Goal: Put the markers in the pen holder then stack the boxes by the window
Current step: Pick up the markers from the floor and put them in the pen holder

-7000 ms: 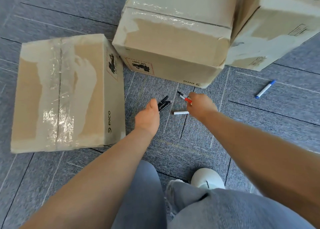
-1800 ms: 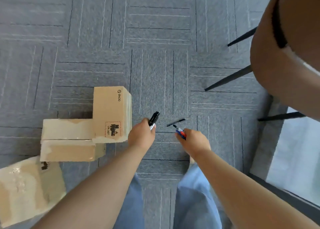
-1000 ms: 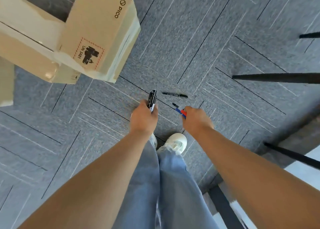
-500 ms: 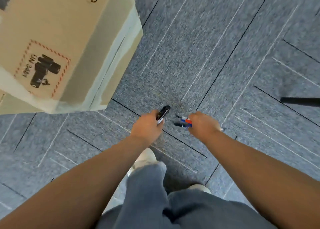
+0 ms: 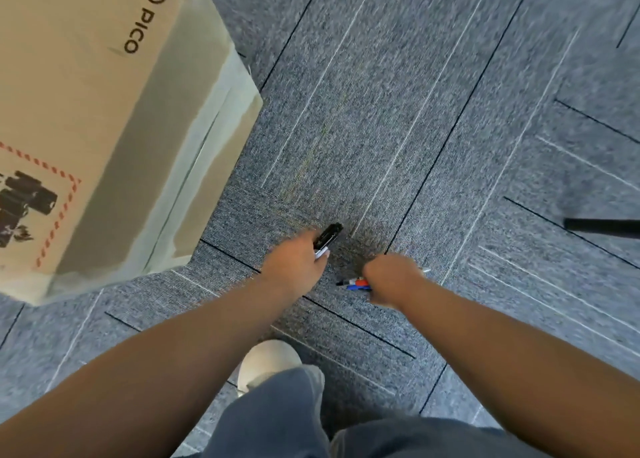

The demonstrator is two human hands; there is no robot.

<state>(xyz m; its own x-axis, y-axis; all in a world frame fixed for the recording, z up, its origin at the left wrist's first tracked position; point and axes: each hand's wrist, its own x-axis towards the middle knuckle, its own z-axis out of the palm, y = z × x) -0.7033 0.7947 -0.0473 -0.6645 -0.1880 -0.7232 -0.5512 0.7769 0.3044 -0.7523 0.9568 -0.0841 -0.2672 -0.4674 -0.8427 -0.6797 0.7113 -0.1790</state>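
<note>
My left hand [image 5: 298,263] is closed around a bundle of black markers [image 5: 328,235] whose caps stick out past my fingers. My right hand [image 5: 391,277] is closed on several markers with red, blue and black caps [image 5: 355,284] that poke out to the left of my fist. Both hands hang low over the grey carpet, a short gap apart. A cardboard box [image 5: 104,118] printed "PICO" with a red-bordered label fills the upper left. No pen holder is in view.
Grey carpet tiles [image 5: 433,111] cover the floor. A thin black chair leg [image 5: 602,228] enters from the right edge. My white shoe [image 5: 266,364] and jeans [image 5: 294,419] are below my hands.
The black marker that lay on the carpet a second ago is gone from the floor. My right hand dropped lower and turned its markers sideways. The view has closed in on the box.
</note>
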